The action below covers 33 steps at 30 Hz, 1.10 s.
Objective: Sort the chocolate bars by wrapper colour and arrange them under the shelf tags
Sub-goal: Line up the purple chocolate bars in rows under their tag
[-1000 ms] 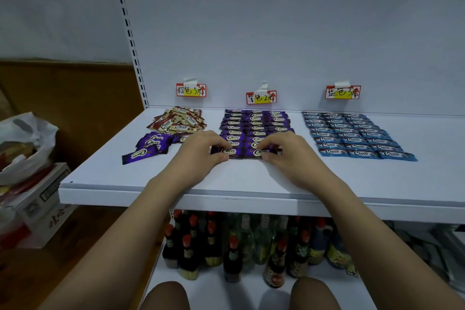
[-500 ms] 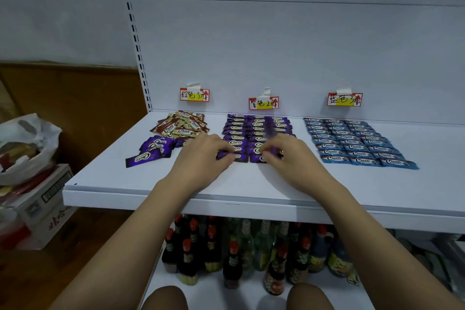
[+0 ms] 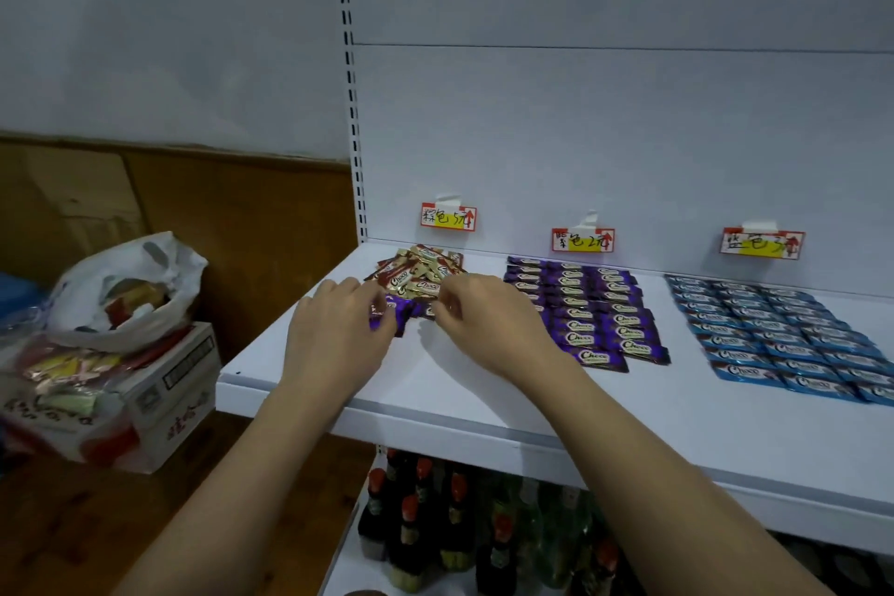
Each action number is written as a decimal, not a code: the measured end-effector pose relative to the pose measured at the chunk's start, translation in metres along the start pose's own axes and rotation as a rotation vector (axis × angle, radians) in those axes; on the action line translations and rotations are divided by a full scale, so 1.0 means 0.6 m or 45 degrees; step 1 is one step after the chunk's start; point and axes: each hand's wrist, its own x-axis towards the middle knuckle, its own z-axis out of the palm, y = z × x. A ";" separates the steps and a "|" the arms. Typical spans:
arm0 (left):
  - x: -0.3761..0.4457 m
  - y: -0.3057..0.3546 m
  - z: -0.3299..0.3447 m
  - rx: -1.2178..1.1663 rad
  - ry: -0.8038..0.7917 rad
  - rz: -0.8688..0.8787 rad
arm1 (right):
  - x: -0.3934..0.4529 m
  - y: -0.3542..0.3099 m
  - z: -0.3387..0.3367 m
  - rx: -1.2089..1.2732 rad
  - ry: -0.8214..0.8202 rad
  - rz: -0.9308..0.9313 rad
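Loose purple chocolate bars [image 3: 393, 314] lie at the front of a heap of brown and gold bars [image 3: 420, 275] under the left tag [image 3: 448, 217]. My left hand [image 3: 336, 334] lies over them from the left, fingers curled on them. My right hand [image 3: 488, 324] pinches at their right end. Rows of purple bars [image 3: 597, 312] sit under the middle tag [image 3: 583, 240]. Rows of blue bars [image 3: 783, 339] sit under the right tag [image 3: 762, 244].
All bars lie on a white shelf [image 3: 459, 387] with a white back panel. Several bottles [image 3: 435, 523] stand on the shelf below. To the left, a plastic bag [image 3: 126, 286] sits on a cardboard box [image 3: 174, 382] by a wooden wall.
Both hands left the front of the purple rows and moved left to the loose purple bars by the brown heap. The view has turned left with them.
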 end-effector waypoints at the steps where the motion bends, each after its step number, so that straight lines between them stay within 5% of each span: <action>1: 0.000 -0.011 0.000 -0.008 -0.020 -0.027 | 0.009 -0.006 0.006 0.002 -0.003 -0.009; 11: -0.002 -0.070 -0.003 -0.109 -0.292 -0.046 | 0.055 -0.009 0.044 -0.071 -0.298 0.194; 20: 0.005 -0.074 -0.014 -0.285 -0.344 -0.046 | 0.054 -0.003 0.044 -0.039 -0.236 0.247; 27: 0.007 -0.027 -0.027 -0.843 -0.127 -0.255 | 0.040 0.026 0.015 0.378 -0.134 0.406; 33: 0.015 0.038 -0.037 -1.450 -0.265 -0.568 | 0.014 0.053 -0.019 0.831 -0.150 0.578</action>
